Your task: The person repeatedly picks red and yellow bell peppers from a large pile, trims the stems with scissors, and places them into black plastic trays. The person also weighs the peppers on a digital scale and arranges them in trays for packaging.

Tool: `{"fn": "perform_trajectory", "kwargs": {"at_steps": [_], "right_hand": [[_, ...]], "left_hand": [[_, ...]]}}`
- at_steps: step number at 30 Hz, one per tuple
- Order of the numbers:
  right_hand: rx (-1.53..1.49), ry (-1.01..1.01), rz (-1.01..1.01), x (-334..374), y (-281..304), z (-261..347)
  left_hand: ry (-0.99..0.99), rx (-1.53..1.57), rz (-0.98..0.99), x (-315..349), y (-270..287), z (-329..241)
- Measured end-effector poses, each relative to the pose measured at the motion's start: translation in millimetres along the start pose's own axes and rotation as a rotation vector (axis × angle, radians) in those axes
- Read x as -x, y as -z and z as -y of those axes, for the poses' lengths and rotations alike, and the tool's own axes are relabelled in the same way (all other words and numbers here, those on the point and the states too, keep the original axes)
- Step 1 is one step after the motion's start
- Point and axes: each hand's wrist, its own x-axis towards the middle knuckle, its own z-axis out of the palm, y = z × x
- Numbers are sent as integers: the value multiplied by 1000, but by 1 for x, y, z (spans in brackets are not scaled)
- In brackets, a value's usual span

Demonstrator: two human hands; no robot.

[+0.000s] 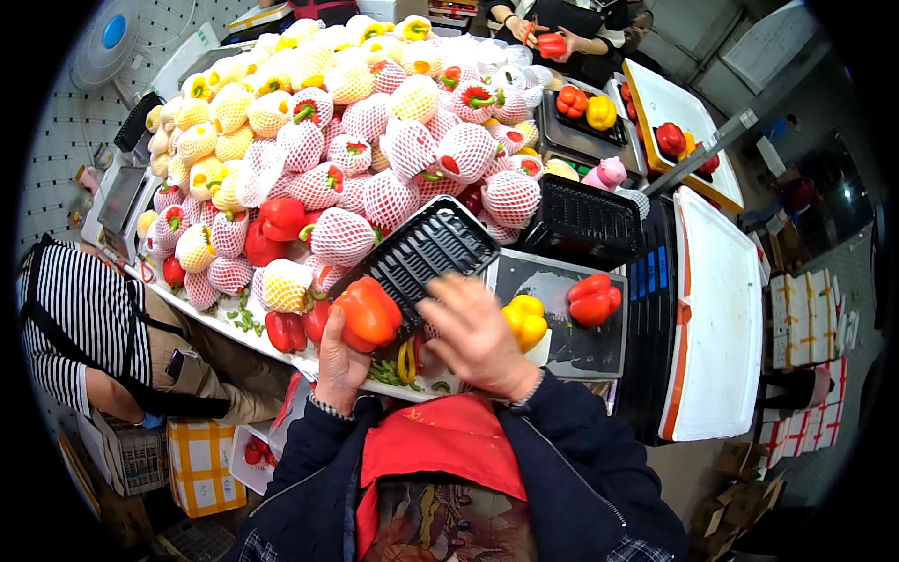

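My left hand (342, 361) is closed round a red bell pepper (368, 314), held up at the near edge of the pile. Just right of it, my right hand (479, 339) hovers with its fingers stretched out and slightly blurred; I see nothing in it. Beyond both hands an empty black plastic tray (426, 258) lies tilted against the heap. A yellow bell pepper (524, 321) and another red bell pepper (595, 300) sit on a dark flat plate (571, 351) to the right. The heap of bell peppers in foam nets (389, 197) covers most of the table.
Stacked black trays (585, 220) stand beyond the dark plate, with a white foam box (716, 318) to their right. A person in a striped shirt (84, 318) is at the left. At the top right, another person's hands (576, 45) hold a red pepper.
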Motion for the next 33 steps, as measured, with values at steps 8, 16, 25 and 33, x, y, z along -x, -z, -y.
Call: {"fn": "perform_trajectory", "kwargs": {"at_steps": [8, 16, 25, 33], "right_hand": [[131, -727, 206, 79, 51, -50], [-521, -784, -708, 66, 37, -16], [-28, -381, -314, 69, -7, 12], [-141, -626, -301, 65, 3, 16]], "left_hand": [[6, -51, -73, -14, 23, 6], [196, -224, 39, -7, -15, 31], [360, -80, 133, -17, -4, 54], [458, -93, 247, -28, -3, 56]]}}
